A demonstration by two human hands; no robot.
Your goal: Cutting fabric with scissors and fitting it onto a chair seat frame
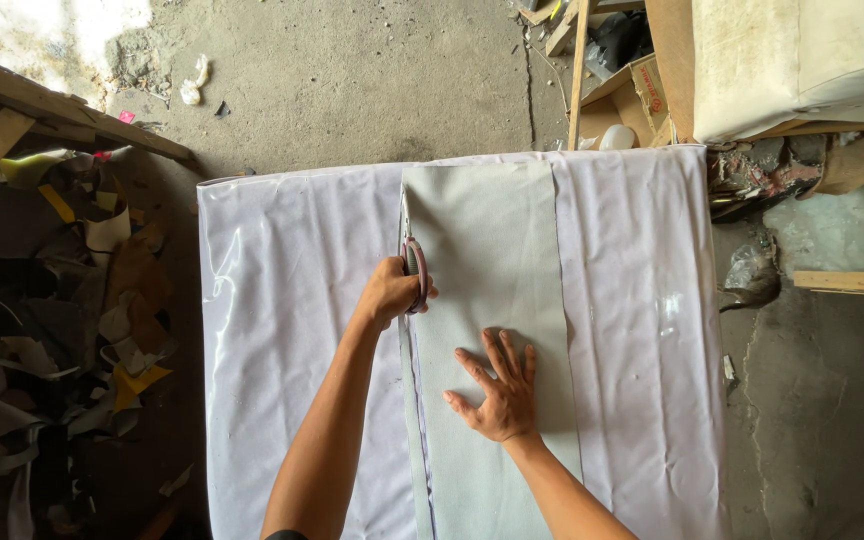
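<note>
A long grey fabric panel [497, 250] lies lengthwise down the middle of a table covered with shiny white sheet material [282, 300]. My left hand [389, 291] grips scissors with reddish-brown handles [416, 270] at the panel's left edge, the blades pointing away from me. A narrow cut strip [413, 400] runs along that edge below the scissors. My right hand [497, 390] lies flat with fingers spread on the grey panel, just right of the cut line.
A heap of fabric and leather scraps [62, 320] fills the floor to the left, under a wooden beam [52, 105]. A cardboard box [632, 95], wooden slats and a pale cushion [802, 60] stand beyond the table's far right corner. Rough concrete floor [832, 400] lies to the right.
</note>
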